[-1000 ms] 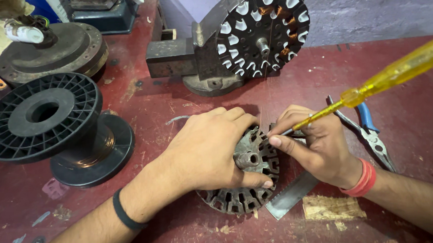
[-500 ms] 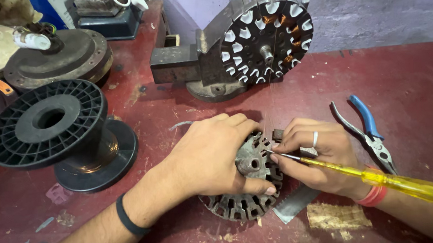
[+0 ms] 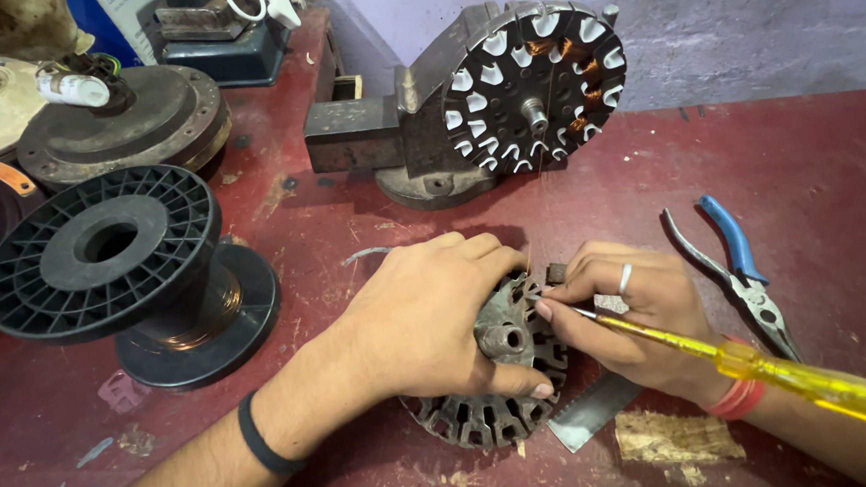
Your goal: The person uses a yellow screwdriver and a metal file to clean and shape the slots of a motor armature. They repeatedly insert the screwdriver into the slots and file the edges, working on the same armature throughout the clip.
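A round grey slotted stator core (image 3: 493, 410) lies flat on the dark red bench (image 3: 831, 199). My left hand (image 3: 428, 319) rests over its left and top, thumb along the hub, gripping it. My right hand (image 3: 633, 316) holds a screwdriver (image 3: 761, 369) with a clear yellow handle like a pen. The metal tip touches the core's upper right slots, and the handle points out to the lower right.
A black wire spool (image 3: 119, 268) stands at the left. A second stator with copper windings (image 3: 534, 87) is clamped upright behind. Blue-handled pliers (image 3: 740, 270) lie at the right. A flat metal strip (image 3: 594, 412) and a wood scrap (image 3: 675, 437) lie near the core. Round motor housings (image 3: 125, 122) sit at back left.
The screwdriver handle has swung from up right down to the lower right. My right hand has turned over with it. My left hand stays on the core.
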